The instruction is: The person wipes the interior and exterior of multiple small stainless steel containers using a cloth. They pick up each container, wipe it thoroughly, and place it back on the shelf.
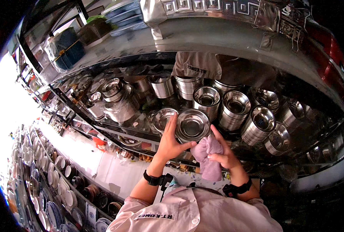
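Note:
A round stainless-steel bowl (193,126) with a wide rim sits between my hands at the front of the shelf. My left hand (166,143) lies along its left side, fingers straight and thumb spread towards the near rim; how firmly it touches is unclear. Bunched in my right hand (225,155) is a pink cloth (207,156), close to the bowl's near right rim. The index finger of that hand points up beside the bowl. Partly behind my left fingers is another steel bowl (163,118).
Stacked steel bowls (235,111) stand behind and to the right. Plastic-wrapped steel containers (118,108) are on the left. A metal shelf (206,32) overhangs this one, holding a wrapped blue box (66,50). Racks of plates (63,185) fill the lower left, beside a pale floor (108,168).

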Demonstrator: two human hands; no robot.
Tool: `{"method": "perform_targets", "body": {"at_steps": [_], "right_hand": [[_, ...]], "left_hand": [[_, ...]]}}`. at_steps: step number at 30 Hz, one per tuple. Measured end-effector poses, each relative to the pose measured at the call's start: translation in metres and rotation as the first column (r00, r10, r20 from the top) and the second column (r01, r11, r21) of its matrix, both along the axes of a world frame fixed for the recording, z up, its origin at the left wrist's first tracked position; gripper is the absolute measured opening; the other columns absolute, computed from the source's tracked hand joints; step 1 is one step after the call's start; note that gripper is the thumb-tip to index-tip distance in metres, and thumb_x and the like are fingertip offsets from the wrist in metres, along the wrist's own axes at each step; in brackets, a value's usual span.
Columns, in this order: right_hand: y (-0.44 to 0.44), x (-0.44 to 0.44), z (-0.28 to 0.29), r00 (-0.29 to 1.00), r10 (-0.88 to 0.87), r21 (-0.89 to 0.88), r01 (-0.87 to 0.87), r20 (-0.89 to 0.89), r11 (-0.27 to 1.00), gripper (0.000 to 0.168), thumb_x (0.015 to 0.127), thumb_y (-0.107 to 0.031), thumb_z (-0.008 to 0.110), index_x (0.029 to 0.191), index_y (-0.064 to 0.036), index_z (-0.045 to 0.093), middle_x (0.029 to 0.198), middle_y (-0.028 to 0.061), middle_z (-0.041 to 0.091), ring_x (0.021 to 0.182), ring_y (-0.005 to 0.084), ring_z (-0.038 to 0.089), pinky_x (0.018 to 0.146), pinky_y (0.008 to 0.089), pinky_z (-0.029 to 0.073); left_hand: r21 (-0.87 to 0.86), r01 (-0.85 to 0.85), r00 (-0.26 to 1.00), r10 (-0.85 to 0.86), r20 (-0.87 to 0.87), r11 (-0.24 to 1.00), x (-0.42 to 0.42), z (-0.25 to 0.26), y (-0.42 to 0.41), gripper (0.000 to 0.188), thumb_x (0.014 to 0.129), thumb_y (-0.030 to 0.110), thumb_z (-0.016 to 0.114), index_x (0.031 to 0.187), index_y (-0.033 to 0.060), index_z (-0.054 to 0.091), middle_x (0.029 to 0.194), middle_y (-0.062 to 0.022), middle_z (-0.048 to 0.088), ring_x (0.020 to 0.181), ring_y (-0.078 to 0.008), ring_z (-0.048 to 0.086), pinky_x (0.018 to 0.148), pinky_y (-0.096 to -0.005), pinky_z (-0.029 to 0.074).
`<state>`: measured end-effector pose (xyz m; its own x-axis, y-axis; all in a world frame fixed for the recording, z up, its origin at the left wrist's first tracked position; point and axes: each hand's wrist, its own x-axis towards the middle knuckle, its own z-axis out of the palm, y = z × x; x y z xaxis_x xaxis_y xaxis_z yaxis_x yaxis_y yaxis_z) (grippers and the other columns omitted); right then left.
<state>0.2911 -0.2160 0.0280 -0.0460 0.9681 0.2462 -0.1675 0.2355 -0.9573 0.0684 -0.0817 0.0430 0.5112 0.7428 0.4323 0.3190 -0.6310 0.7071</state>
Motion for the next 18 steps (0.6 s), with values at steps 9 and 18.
{"method": "perform_targets", "body": {"at_steps": [9, 18], "right_hand": [[-0.012, 0.010, 0.020, 0.963, 0.244, -0.043, -0.241, 0.110, 0.970, 0.083, 0.073, -0.011, 0.074, 0.150, 0.001, 0.046, 0.147, 0.0114, 0.055, 0.137, 0.0222, 0.049, 0.118, 0.0376, 0.033], [0.021, -0.010, -0.001, 0.757, 0.511, -0.085, -0.526, 0.406, 0.846, 0.077, 0.076, -0.009, 0.079, 0.147, -0.004, 0.050, 0.148, 0.0150, 0.056, 0.138, 0.0303, 0.051, 0.118, 0.0422, 0.035]], "left_hand": [[0.088, 0.071, 0.995, -0.077, 0.065, 0.994, -0.010, -0.001, 0.007, 0.106, 0.078, 0.037, 0.086, 0.157, -0.0045, 0.029, 0.161, -0.0268, 0.034, 0.149, -0.0438, 0.035, 0.122, -0.0472, 0.030], [0.385, -0.069, 0.932, 0.196, -0.303, 0.920, -0.043, -0.035, 0.047, 0.032, 0.096, 0.015, 0.064, 0.127, 0.0078, 0.065, 0.124, -0.0125, 0.068, 0.128, -0.0350, 0.058, 0.120, -0.0590, 0.029]]}}
